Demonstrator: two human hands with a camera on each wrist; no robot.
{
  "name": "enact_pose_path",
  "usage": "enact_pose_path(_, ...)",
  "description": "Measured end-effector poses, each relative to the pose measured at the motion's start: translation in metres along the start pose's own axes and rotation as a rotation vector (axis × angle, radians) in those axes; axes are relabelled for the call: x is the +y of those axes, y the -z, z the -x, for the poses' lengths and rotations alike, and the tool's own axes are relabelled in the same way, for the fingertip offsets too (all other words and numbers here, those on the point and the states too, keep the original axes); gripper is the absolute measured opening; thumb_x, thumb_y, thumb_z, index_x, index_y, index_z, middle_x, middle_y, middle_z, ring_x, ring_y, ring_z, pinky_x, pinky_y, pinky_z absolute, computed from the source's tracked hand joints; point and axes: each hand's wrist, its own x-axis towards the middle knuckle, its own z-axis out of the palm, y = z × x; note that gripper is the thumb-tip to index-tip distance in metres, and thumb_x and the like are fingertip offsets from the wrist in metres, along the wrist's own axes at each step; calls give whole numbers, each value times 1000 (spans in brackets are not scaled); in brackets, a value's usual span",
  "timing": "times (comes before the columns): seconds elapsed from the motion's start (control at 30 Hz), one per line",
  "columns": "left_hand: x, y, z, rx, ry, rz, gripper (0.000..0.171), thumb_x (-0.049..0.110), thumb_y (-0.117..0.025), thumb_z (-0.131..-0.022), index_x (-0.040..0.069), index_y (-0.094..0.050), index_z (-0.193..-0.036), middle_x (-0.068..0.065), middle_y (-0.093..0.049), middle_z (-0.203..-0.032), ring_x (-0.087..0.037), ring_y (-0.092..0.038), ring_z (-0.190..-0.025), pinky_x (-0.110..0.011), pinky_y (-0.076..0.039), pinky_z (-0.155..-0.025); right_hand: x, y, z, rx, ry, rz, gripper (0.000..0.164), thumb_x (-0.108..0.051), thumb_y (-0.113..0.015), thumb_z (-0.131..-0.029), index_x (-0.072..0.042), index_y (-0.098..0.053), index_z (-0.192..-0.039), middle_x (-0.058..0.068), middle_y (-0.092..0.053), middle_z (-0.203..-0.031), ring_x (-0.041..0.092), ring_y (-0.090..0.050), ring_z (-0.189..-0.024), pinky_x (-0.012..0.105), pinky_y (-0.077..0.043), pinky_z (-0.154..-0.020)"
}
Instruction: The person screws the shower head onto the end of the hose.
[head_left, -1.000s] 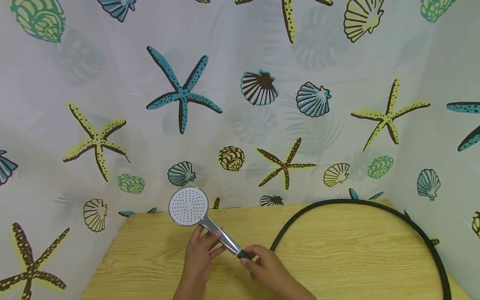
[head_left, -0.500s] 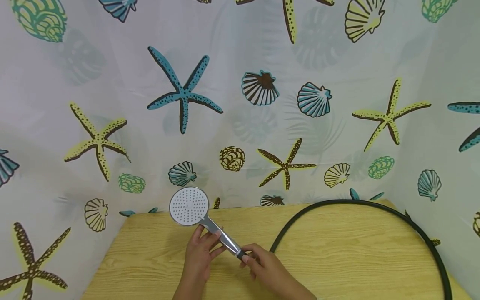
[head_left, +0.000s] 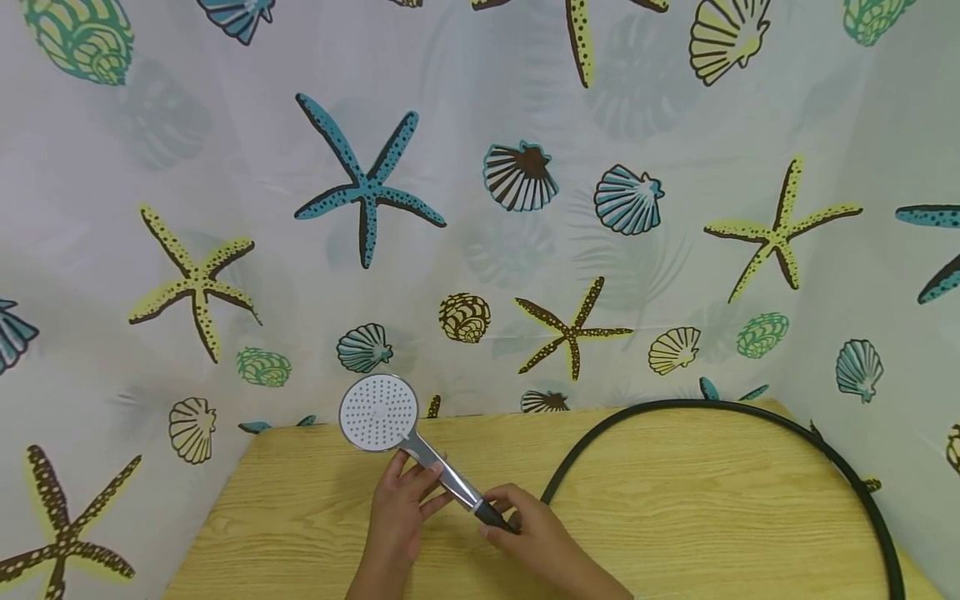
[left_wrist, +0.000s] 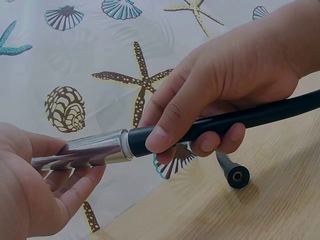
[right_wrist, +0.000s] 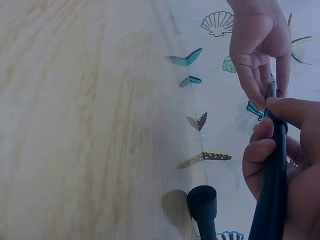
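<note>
A handheld shower head [head_left: 378, 412] with a round white spray face and a chrome handle [left_wrist: 95, 147] is held up at an angle above the table. My left hand [head_left: 397, 508] grips the handle, thumb on one side and fingers on the other. At the handle's lower end, my right hand [head_left: 536, 533] pinches the black end of a shower hose [left_wrist: 215, 125], which meets the handle in line. A pale ring shows where the two join; any thread inside is hidden. In the right wrist view, the fingers of the right hand [right_wrist: 305, 140] curl round the hose.
The hose [head_left: 705, 403] loops over the right side of the wooden table [head_left: 300, 500]. Its other black end fitting [left_wrist: 237, 177] sticks out near the table's back edge. A white curtain [head_left: 465, 108] printed with shells and starfish hangs behind and along both sides.
The right thumb and fingers have shifted round the hose end, and more of its black surface shows now. The left hand and shower head have stayed in place.
</note>
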Motion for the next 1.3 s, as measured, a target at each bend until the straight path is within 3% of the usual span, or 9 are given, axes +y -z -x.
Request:
enact_pose_path(0.77,-1,-1,1,7,2,6,63,11,-69,-96,16,-42,-152,-6,-71,-123,-12,-72,-99,-39,-64,-87,2,-2,2,18,43,-20,28,-25,-67,-99,-19,-60,-125,6,-62,-107,7,-61,-70,19,-52,-60)
enact_pose_path(1.1,-2,-1,0,5,-1,11,61,10,-69,-95,15,-43,-151,0,-73,-115,-11,-72,-97,-39,-64,-86,3,-1,3,10,59,-19,28,-27,-64,-101,-16,-61,-126,7,-64,-108,9,-62,-73,18,-54,-62)
enact_pose_path(1.3,-3,-1,0,-2,-7,-4,62,12,-68,-96,14,-41,-152,-10,-69,-126,-11,-71,-97,-39,-64,-86,2,-1,5,-3,90,17,30,-27,-59,-103,-12,-62,-129,8,-66,-111,6,-61,-72,19,-55,-62)
